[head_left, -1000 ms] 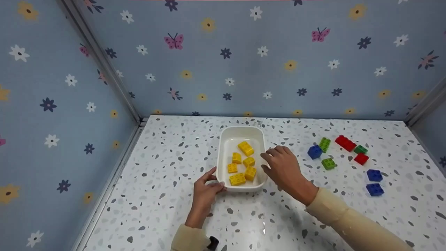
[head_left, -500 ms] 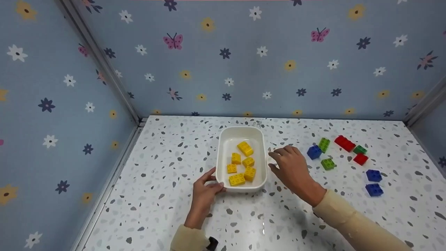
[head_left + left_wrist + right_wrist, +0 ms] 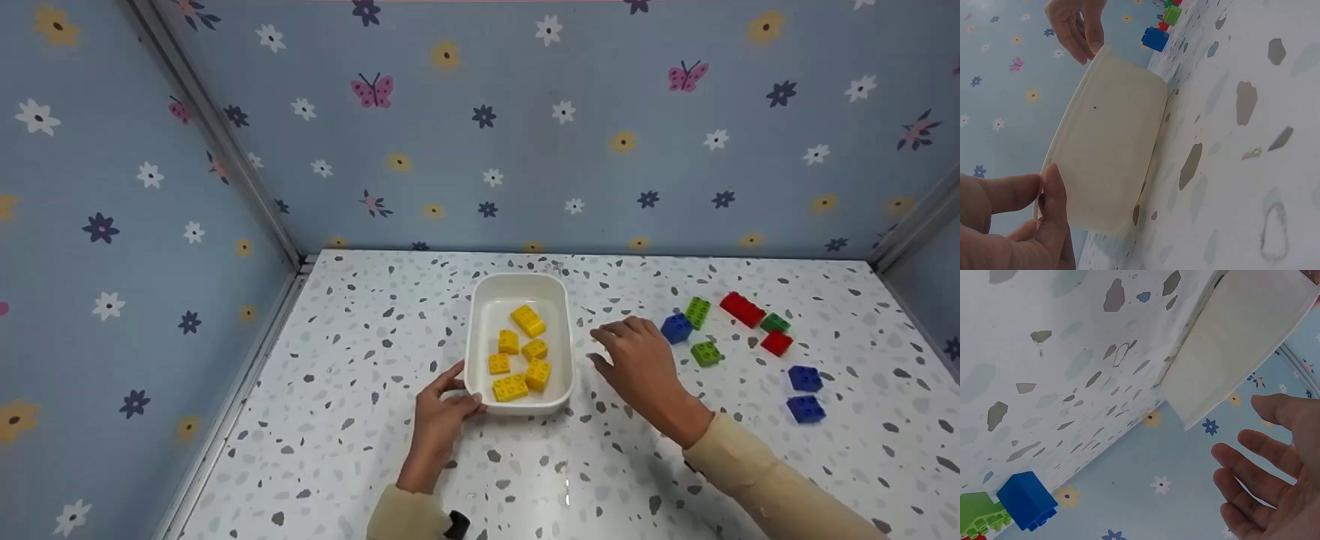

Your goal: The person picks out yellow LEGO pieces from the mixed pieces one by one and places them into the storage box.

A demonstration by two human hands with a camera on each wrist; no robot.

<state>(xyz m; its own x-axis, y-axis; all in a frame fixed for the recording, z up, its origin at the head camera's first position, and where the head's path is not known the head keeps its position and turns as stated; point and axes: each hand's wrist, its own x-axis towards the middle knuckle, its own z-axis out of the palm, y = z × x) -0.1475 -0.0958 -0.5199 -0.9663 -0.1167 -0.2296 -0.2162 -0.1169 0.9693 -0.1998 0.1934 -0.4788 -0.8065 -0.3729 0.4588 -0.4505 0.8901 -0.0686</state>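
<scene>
A white plastic container [image 3: 559, 304] stands on the speckled table with several yellow toy bricks [image 3: 511, 388] inside. At its near left corner my left hand [image 3: 437, 424] holds the rim; in the left wrist view the thumb and fingers pinch the edge of the container wall [image 3: 1109, 135]. My right hand [image 3: 641, 367] hovers to the right of the container, apart from it. Seen in the right wrist view, the fingers of the right hand [image 3: 1275, 478] are loosely bent and hold nothing.
Right of the right hand lie loose bricks: a blue one [image 3: 676, 328], light green ones [image 3: 706, 353], a dark green one [image 3: 775, 322], red ones [image 3: 742, 309] and two more blue bricks [image 3: 805, 409]. A patterned wall [image 3: 525, 172] closes off the back.
My right hand has drawn away to the right from the container's right rim. The left hand keeps its hold on the container, and the bricks lie as before.
</scene>
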